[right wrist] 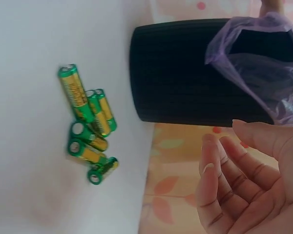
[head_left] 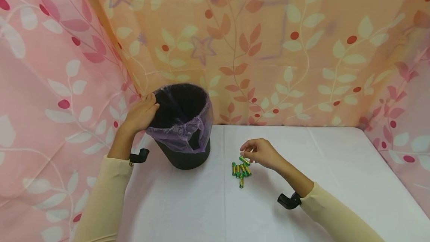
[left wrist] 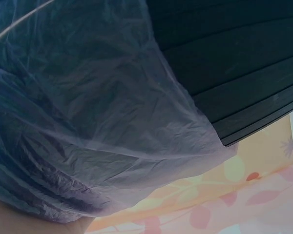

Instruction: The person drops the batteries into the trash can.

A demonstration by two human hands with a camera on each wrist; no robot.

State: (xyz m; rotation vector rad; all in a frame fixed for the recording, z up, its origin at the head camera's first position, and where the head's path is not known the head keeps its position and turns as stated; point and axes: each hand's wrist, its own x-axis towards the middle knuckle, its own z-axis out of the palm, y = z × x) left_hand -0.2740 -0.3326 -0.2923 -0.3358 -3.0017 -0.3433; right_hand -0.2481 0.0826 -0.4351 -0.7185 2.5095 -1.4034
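Note:
A black trash bin (head_left: 184, 160) stands on the white table, lined with a purple plastic bag (head_left: 174, 137) folded over its rim. My left hand (head_left: 142, 113) grips the bin's left rim through the bag, fingertips over the edge; its thumb is hidden. The left wrist view is filled by the bag (left wrist: 112, 107) and the ribbed bin wall (left wrist: 234, 63). Several green and gold batteries (head_left: 242, 169) lie in a loose cluster right of the bin. Just above the cluster hovers my right hand (head_left: 262, 153), fingers loosely bent. Nothing shows between its thumb and fingers in the right wrist view.
A white cloth (head_left: 302, 152) covers the table. Floral fabric (head_left: 255, 47) hangs behind it, with pink fabric (head_left: 50, 85) at the left side. Black wrist cameras (head_left: 289, 201) are strapped to both forearms.

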